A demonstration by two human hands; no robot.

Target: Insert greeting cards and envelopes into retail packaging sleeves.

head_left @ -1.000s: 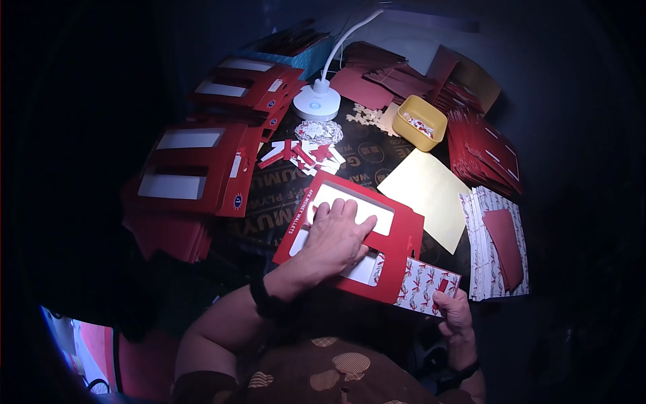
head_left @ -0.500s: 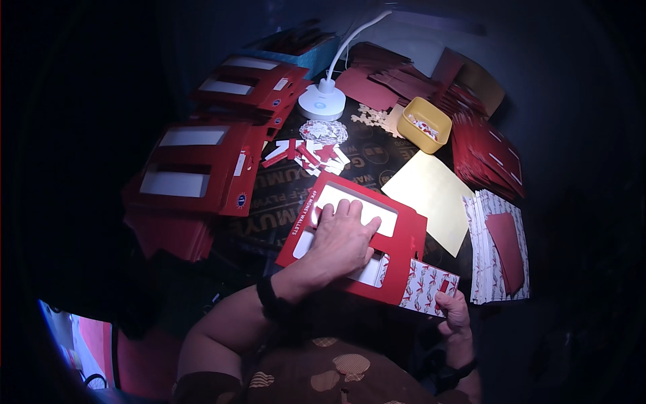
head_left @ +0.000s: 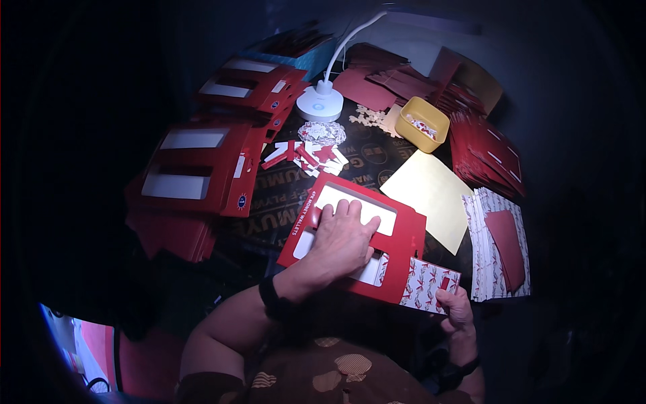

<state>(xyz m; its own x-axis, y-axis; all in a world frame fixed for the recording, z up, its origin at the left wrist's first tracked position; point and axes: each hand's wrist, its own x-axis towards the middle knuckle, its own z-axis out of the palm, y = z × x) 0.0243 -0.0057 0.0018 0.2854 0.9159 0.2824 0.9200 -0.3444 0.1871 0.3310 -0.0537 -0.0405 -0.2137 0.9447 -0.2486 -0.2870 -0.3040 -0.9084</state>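
Card [head_left: 418, 283] with a red-and-white pattern stuck out before us, pinched at its edge by our right hand [head_left: 459, 311], thumb on top, its other end inside a red windowed sleeve [head_left: 398, 261]. Our left hand [head_left: 343, 239] lay open across the sleeve, fingertips over the far window [head_left: 387, 218]. Beyond our right hand we had a stack of patterned cards [head_left: 479, 275], then a pale yellow sheet [head_left: 427, 198]. Farther off we saw small red-and-white pieces [head_left: 306, 155], a yellow bin [head_left: 412, 137] and a white lamp [head_left: 319, 106].

The folder [head_left: 402, 254] is red; the card [head_left: 422, 283] is white, patterned with red sprigs. The tub [head_left: 415, 139] is yellow, the lamp [head_left: 319, 104] white.
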